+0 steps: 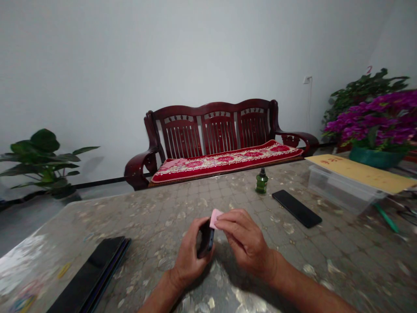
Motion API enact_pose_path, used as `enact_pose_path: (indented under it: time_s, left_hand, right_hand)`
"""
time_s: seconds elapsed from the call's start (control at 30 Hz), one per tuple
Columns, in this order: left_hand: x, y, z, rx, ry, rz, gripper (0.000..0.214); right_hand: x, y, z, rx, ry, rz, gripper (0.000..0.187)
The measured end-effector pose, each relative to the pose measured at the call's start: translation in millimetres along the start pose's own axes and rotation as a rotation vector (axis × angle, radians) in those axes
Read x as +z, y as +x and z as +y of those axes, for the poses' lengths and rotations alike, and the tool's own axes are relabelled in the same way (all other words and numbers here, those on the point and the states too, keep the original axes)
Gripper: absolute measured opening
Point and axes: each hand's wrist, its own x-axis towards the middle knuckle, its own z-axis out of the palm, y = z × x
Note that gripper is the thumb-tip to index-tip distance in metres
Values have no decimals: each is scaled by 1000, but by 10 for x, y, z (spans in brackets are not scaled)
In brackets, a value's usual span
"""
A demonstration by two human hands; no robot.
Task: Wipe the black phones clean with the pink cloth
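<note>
A dark smartphone (206, 239) stands tilted on its edge above the table, with my left hand (188, 254) wrapped round it from the left. Between the fingertips of my right hand (246, 239) is a folded pink cloth (215, 218), pressed against the phone's upper edge. The palm side of my right hand is hidden. Beyond it, a small green bottle with a black top (261, 181) stands upright. A second black phone (296, 208) lies flat to the right of the bottle.
Stacked dark phones or tablets (94, 274) lie at the front left, near rubber bands (28, 300). On the right are a clear plastic box (342, 187) under a yellow envelope (361, 171), a green-handled tool (387, 218) and a flower pot (374, 156). A wooden bench (216, 130) stands behind the table.
</note>
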Motion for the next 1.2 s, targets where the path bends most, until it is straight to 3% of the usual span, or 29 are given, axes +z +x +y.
enact_pose_path:
  time_s: [0.17,0.33,0.57,0.7,0.8,0.9,1.03,1.2]
  left_hand:
    - [-9,9,24,14,-21,-12,49]
    - [-10,32,7,40,-18,-11,50]
    - [-27,25,-14,70,-25,-11,50]
    - [-37,42,-38,82,38,-65,55]
    - [-40,89,-80,116,136,-179,65]
    - [-31,156,-135,132,217,-310,81]
    - [17,227,-222,118,289,-410,98]
    - [153,224,-294,101,383,-392,96]
  right_hand:
    - [3,-27,21,-114,-26,-70,52]
    - [16,-32,93,-95,-62,-52,51]
    - [-6,-59,66,-246,-62,-100,50]
    - [-3,-50,229,-42,-106,-9,39]
    - [7,-67,367,212,-53,57,29]
    - [10,-115,442,341,22,73,25]
    - [27,-208,451,327,2,-52,25]
    - [126,-359,470,346,-133,-304,29]
